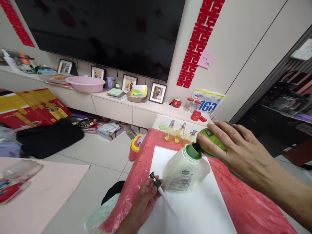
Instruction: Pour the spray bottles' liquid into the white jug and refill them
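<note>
My right hand [234,139] is wrapped round a green bottle [211,140], tipped so that its dark neck sits at the mouth of a large whitish jug [186,172]. The jug stands upright and has a green spout inside its opening. Whether liquid is flowing cannot be seen. In my left hand [147,198] a dark pump dispenser head [156,182] is pinched between thumb and fingers, its pale tube slanting down to the right, just left of the jug. A white sheet [207,208] lies beneath the jug.
Behind the jug stand several spray bottles [179,132] on the red-covered table [243,182]. A red and yellow stool [133,148] is left of the table. The white cabinet [110,109] holds a pink basin [85,85], photo frames and jars. A pink-covered table [56,185] is at lower left.
</note>
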### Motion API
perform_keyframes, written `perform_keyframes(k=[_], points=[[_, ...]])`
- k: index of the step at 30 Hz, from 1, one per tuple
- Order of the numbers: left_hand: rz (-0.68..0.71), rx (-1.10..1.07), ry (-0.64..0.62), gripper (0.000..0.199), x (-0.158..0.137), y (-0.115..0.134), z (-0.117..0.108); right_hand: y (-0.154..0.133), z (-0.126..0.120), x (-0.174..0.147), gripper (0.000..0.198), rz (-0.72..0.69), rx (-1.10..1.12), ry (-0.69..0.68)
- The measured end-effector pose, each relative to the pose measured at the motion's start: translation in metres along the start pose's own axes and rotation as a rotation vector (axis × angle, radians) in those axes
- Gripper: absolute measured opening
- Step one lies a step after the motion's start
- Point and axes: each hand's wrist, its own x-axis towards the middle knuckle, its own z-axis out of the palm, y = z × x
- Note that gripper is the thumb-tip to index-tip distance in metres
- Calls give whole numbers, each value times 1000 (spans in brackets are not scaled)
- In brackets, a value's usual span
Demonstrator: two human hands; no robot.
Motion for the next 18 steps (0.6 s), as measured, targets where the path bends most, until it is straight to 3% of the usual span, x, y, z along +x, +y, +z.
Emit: perform_keyframes(k=[18], points=[[1,-5,14,46,0,-1,-1,7,-16,15,40,-77,-36,84]])
